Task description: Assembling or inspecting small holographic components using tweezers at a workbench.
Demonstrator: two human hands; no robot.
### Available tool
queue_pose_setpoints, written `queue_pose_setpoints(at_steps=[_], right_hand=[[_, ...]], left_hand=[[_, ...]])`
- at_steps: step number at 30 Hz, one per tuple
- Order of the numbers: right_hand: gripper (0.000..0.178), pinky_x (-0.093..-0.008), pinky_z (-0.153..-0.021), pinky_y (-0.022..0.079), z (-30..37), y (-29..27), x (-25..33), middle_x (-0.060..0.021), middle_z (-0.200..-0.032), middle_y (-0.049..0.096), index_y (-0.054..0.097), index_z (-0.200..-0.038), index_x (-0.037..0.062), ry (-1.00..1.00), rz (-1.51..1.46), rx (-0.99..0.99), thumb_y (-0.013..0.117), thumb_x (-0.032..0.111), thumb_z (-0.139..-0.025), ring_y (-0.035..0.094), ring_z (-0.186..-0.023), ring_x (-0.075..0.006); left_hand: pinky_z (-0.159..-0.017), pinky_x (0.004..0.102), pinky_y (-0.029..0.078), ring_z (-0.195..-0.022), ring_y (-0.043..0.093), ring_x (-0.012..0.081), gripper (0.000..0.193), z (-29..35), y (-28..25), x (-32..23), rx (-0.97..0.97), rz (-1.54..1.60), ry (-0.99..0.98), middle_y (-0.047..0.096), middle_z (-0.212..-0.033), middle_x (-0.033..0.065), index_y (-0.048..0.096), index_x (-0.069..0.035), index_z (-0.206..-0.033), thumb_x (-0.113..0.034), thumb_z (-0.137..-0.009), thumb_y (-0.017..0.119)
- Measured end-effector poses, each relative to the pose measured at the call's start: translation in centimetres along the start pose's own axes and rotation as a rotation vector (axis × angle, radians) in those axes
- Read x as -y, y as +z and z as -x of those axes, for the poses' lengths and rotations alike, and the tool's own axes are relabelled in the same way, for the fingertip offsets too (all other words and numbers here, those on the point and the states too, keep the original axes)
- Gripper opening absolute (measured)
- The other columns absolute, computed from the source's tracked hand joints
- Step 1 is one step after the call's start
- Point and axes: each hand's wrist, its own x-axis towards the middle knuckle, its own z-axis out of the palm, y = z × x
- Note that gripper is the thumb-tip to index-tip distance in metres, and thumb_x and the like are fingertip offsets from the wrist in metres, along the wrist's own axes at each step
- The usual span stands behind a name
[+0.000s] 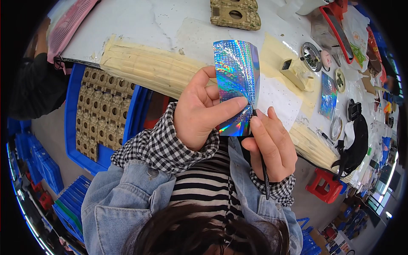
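Your left hand [193, 117] pinches the holographic sticker sheet [236, 68], thumb across its face, fingers curled at its left edge; your right hand [276, 148] pinches a slim black tool [264, 172], probably tweezers, at its right side. Held up before the bench [140, 25], the sheet looks light, flexible, slick and easily creased; best grip its borders.

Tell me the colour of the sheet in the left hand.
The sheet is shiny and rainbow-tinted, mostly blue; the head view shows it best.
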Motion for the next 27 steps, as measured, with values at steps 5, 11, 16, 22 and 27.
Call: queue_pose_setpoints(at_steps=[5,11,16,22,27], right_hand=[[0.036,-0.0439,-0.083,0.054,-0.04,0.01,0.02,-0.0183,-0.093,0.065,0.063,-0.105,-0.0056,0.014,-0.015,0.01,0.072,0.016,-0.078,0.066,-0.092,-0.0287],[0.037,-0.0443,-0.083,0.055,0.06,0.14,-0.09,-0.0175,-0.094,0.066,0.063,-0.106,-0.0048,0.029,-0.035,0.004,0.074,0.014,-0.076,0.066,-0.091,-0.0292],[0.038,-0.0445,-0.083,0.055,0.0,-0.24,-0.07,-0.0175,-0.094,0.066,0.063,-0.107,-0.0045,0.059,-0.065,0.023,0.074,0.013,-0.075,0.066,-0.091,-0.0295],[0.038,-0.0444,-0.084,0.054,-0.05,-0.32,0.02,-0.0175,-0.093,0.066,0.063,-0.107,-0.0048,0.08,-0.088,0.02,0.074,0.012,-0.075,0.066,-0.091,-0.0292],[0.039,-0.0444,-0.084,0.054,0.09,-0.27,0.13,-0.0181,-0.094,0.065,0.063,-0.106,-0.0051,0.075,-0.086,0.01,0.075,0.013,-0.074,0.065,-0.092,-0.0294]], left_hand=[[-0.083,0.0291,0.052,-0.095,0.062,0.0161,0.052,0.13,0.16,-0.13,-0.019,-0.005,0.011,0.063,-0.104,0.0134,0.033,0.002,-0.126,0.003,-0.083,0.063],[-0.084,0.0287,0.052,-0.096,0.062,0.0155,0.05,0.06,-0.08,0.28,0.003,-0.03,0.051,0.062,-0.106,0.0135,0.032,0.002,-0.124,0.005,-0.083,0.061],[-0.084,0.0285,0.052,-0.097,0.062,0.0154,0.049,0.05,-0.01,0.31,0.001,-0.066,0.068,0.062,-0.106,0.0138,0.032,0.002,-0.124,0.005,-0.083,0.06],[-0.083,0.0282,0.052,-0.096,0.062,0.0155,0.051,0.13,0.19,0.19,0.0,-0.028,0.058,0.062,-0.106,0.0137,0.032,0.003,-0.125,0.005,-0.083,0.061],[-0.084,0.029,0.051,-0.096,0.062,0.0161,0.052,0.09,-0.07,0.27,0.001,-0.018,0.019,0.063,-0.105,0.0137,0.032,0.003,-0.126,0.004,-0.083,0.062]])
